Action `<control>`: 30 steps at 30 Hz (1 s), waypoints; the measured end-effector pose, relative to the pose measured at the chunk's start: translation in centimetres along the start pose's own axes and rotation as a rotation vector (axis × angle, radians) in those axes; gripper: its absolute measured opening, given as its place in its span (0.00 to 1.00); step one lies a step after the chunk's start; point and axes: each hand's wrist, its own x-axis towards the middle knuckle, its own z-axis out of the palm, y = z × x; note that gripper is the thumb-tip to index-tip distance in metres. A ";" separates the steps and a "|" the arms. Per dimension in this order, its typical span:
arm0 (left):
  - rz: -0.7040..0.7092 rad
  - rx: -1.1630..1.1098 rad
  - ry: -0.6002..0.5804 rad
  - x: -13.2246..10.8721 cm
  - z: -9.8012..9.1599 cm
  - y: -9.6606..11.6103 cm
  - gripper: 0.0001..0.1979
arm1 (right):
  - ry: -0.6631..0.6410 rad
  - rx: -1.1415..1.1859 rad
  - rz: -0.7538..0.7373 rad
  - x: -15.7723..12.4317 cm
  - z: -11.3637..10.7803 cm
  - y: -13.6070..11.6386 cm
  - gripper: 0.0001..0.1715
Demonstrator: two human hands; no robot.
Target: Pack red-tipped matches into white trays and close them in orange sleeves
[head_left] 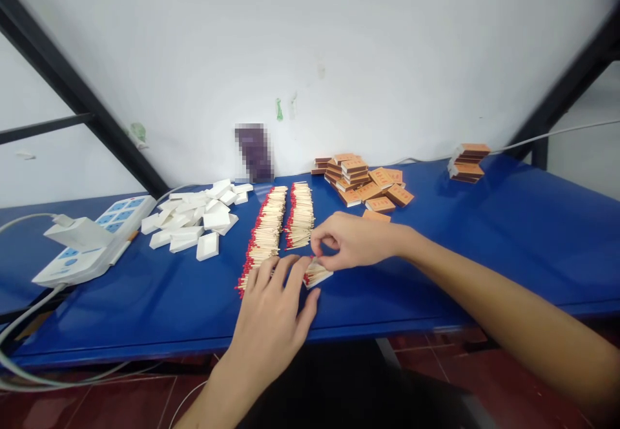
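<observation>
A small white matchbox tray (318, 278) with matches in it lies on the blue table near its front edge. My left hand (271, 306) reaches over the tray's left side, palm down and fingers apart; whether its fingertips touch the tray is hidden. Above the tray, my right hand (346, 241) is closed in a pinch of thumb and forefinger. A bit of red shows by those fingertips, but what they hold is too small to tell. Two long rows of red-headed matches, a left row (265, 229) and a right row (300, 216), run away from my hands.
White empty trays (194, 212) are heaped at left, beside a power strip (97, 238) with a plugged-in adapter and cables. Orange matchboxes (363, 180) pile up behind my right hand. Another stack of matchboxes (469, 162) stands far right. A blurred dark object (255, 152) leans on the wall.
</observation>
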 end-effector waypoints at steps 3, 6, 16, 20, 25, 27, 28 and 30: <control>-0.019 -0.103 -0.010 -0.2 0.3 -0.3 0.10 | -0.081 0.040 -0.011 0.0 0.6 0.1 0.02; -0.038 -0.144 -0.002 -0.1 0.6 -0.4 0.07 | -0.105 0.058 -0.010 0.1 1.2 0.4 0.03; 0.051 -0.227 0.201 -3.1 0.3 -1.1 0.05 | -0.091 0.073 -0.098 0.2 2.9 -0.9 0.08; 0.067 -0.263 0.244 -5.3 -0.1 -2.9 0.07 | -0.118 0.102 -0.111 0.3 4.2 -2.3 0.12; 0.087 -0.344 0.153 -6.0 -0.9 -4.4 0.10 | -0.112 0.140 -0.109 0.6 5.3 -3.1 0.11; 0.085 -0.362 0.120 -5.9 -1.1 -4.5 0.10 | -0.126 0.166 -0.115 0.6 5.4 -3.1 0.11; 0.077 -0.362 0.106 -5.8 -1.2 -4.6 0.10 | -0.135 0.172 -0.124 0.6 5.4 -3.1 0.11; 0.066 -0.363 0.092 -5.7 -1.2 -4.5 0.11 | -0.133 0.165 -0.135 0.6 5.6 -3.0 0.11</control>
